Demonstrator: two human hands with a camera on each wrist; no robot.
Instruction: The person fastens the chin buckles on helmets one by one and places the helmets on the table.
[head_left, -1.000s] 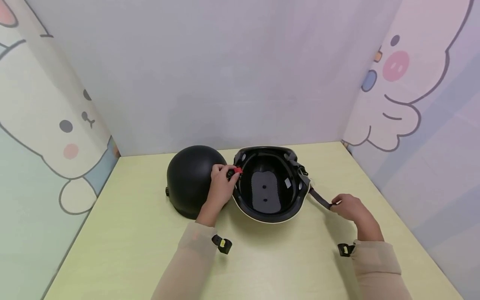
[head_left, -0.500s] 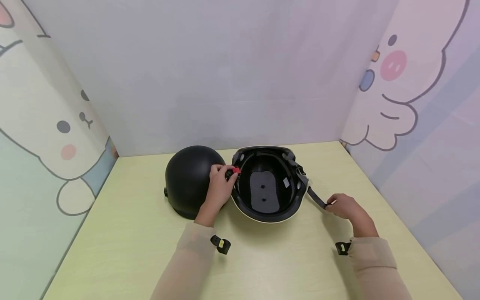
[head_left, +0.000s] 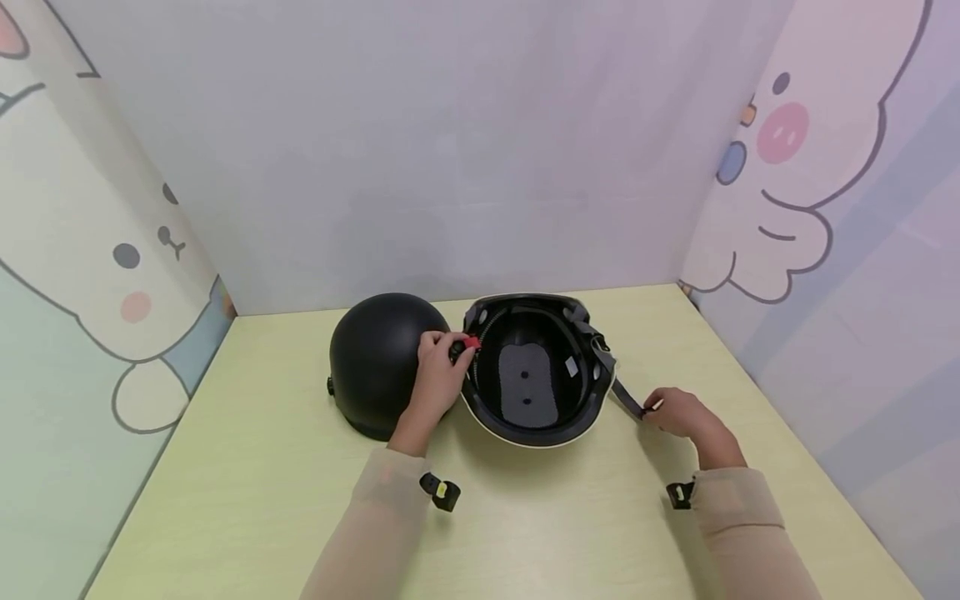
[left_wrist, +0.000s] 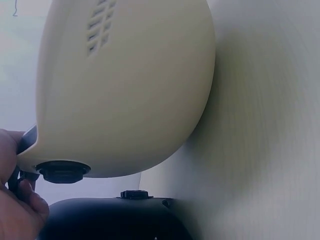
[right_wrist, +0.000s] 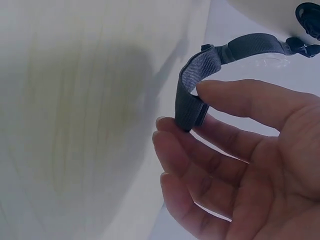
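A cream helmet (head_left: 540, 437) lies upside down, its black padded inside facing up. At its left rim my left hand (head_left: 438, 371) pinches a black buckle piece with a red part (head_left: 472, 342); the fingers hide most of it. My right hand (head_left: 678, 415) holds the end of a dark strap (head_left: 627, 398) that leaves the helmet's right side. In the right wrist view, thumb and fingers pinch the folded end of this webbing strap (right_wrist: 190, 107). The left wrist view shows the vented cream shell (left_wrist: 135, 90) with my left hand (left_wrist: 17, 215) at its rim.
A black helmet (head_left: 378, 367), dome up, stands just left of the cream one, partly behind my left hand. The pale yellow table (head_left: 247, 483) meets a plain grey backdrop (head_left: 450, 167). Cartoon-printed panels (head_left: 870, 275) flank both sides.
My right hand has moved a little left, closer to the cream helmet, and the strap hangs shorter and steeper. The left hand keeps its place on the buckle.
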